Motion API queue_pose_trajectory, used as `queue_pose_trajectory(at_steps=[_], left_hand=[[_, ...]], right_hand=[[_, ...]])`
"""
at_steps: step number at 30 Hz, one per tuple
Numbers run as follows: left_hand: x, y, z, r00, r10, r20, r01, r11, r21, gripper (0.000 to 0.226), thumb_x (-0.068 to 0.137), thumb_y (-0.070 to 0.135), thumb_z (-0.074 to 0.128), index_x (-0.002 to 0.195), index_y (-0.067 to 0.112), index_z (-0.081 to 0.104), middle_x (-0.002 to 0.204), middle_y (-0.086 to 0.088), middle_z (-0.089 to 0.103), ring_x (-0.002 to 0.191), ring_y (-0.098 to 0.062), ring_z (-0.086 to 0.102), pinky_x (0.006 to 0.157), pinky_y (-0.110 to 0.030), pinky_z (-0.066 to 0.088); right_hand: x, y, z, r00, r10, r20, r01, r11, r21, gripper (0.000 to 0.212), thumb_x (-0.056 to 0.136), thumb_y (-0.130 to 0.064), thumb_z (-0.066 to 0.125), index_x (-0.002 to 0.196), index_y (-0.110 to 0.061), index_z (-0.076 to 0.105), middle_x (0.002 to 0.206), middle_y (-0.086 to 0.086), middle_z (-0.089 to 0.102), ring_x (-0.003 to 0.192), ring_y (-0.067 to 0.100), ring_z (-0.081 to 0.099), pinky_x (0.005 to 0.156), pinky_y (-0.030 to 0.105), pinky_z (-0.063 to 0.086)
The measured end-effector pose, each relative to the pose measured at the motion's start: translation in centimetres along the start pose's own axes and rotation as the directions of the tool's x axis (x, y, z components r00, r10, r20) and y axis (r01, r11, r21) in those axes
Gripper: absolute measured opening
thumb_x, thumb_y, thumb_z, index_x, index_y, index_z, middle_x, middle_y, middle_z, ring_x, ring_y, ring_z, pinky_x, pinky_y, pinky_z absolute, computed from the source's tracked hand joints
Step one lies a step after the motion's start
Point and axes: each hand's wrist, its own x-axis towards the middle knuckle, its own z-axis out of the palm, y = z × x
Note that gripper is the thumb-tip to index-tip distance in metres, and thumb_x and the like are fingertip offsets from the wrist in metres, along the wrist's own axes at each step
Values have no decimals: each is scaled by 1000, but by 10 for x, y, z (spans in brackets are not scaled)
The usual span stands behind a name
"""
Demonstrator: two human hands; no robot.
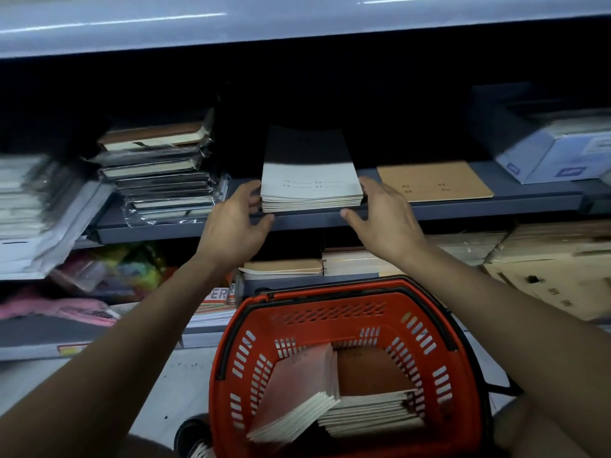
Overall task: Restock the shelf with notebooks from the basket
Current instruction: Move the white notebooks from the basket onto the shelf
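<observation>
White-covered notebook stack (310,183) sits at the shelf's (463,209) front edge, above the red basket (347,312). Left hand (236,219) and right hand (385,216) flank it, fingers relaxed, gripping nothing. An uneven nudge could topple it off.

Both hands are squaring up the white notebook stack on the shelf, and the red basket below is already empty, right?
Not quite. The head view shows the left hand and right hand on either side of the white notebook stack on the shelf, but the red basket still holds brown-covered notebooks.
</observation>
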Motion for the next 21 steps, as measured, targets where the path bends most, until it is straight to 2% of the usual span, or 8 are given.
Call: queue_pose_trajectory(at_steps=[4, 11, 16, 21], left_hand=[[-21, 2, -11, 1000, -20, -11, 20, 1000, 19, 60, 92, 26, 70, 147, 19, 47, 122, 2, 71, 102, -13, 68, 94, -38, 57], [-66, -4, -8, 999, -39, 12, 39, 998, 44, 49, 92, 27, 69, 139, 21, 56, 114, 6, 71, 92, -9, 68, 90, -40, 58], [-94, -17, 13, 997, -63, 44, 62, 998, 25, 47, 92, 26, 69, 137, 21, 59, 114, 5, 71, 90, -7, 68, 87, -35, 58], [-119, -36, 47, 987, -102, 127, 101, 995, 21, 40, 91, 23, 69, 131, 21, 63, 111, 4, 73, 95, -12, 71, 85, -32, 59]], right_hand=[[-24, -3, -9, 999, 38, -4, -38, 999, 12, 45, 97, -37, 66, 134, -14, 57, 118, 7, 67, 109, 28, 64, 89, 44, 56], [-73, -5, -8, 998, 46, 30, -47, 998, 33, 47, 98, -36, 65, 139, -14, 58, 116, 0, 69, 107, 23, 67, 88, 43, 57], [-98, -2, 11, 994, 63, 91, -67, 997, 45, 44, 97, -37, 64, 136, -16, 61, 113, -1, 70, 105, 22, 67, 87, 40, 56], [-118, 7, 48, 974, 96, 206, -103, 994, 24, 39, 95, -36, 67, 129, -17, 66, 108, -1, 73, 102, 22, 70, 88, 38, 56]])
